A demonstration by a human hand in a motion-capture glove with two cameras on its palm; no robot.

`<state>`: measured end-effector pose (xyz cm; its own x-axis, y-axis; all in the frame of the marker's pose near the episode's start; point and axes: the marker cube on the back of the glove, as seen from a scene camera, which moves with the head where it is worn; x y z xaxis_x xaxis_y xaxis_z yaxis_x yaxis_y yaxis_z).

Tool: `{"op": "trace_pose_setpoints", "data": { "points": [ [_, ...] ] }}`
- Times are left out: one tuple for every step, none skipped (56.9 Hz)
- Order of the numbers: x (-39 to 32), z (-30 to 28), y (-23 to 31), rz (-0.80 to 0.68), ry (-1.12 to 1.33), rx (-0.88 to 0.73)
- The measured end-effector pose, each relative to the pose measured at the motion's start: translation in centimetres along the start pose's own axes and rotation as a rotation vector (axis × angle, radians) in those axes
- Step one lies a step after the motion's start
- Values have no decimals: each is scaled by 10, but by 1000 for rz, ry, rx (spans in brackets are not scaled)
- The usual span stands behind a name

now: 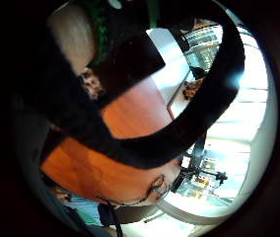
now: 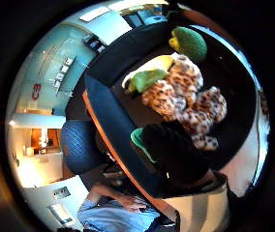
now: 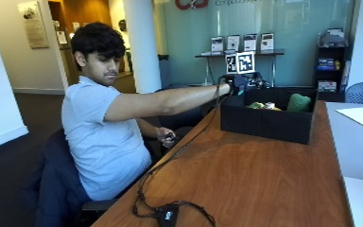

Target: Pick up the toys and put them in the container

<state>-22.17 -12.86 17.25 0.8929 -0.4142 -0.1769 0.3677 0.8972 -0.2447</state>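
The outside camera is looking along the wooden table (image 3: 257, 175) toward the dark container (image 3: 266, 124), which the thumb-side palm camera is viewing closely from above, while the little-finger-side camera is facing the tabletop and room.

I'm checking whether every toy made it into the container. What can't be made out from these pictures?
- Box interior: outside view, its near wall hides all but the toys' tops.
- Gloved right hand: outside view, too small to read its grip.
- Green item beside the leopard plush: thumb-side palm view, mostly behind a dark finger.
- Table: little-finger view, straps cover much.
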Motion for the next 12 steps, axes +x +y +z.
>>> {"op": "trace_pose_setpoints", "data": {
  "points": [
    [4, -1, 4, 6, 4, 1],
    [8, -2, 8, 11, 6, 4],
    [12, -3, 12, 15, 3, 9],
    [15, -5, 16, 17, -2, 14],
    [18, -6, 20, 20, -10, 19],
    [20, -7, 23, 22, -19, 22],
    [22, -7, 26, 25, -28, 25],
    [24, -8, 30, 28, -37, 27],
    [28, -8, 35, 29, -45, 29],
    [31, -9, 39, 30, -51, 31],
    [34, -9, 43, 29, -55, 33],
    [36, -9, 45, 29, -57, 35]
  ]
}}
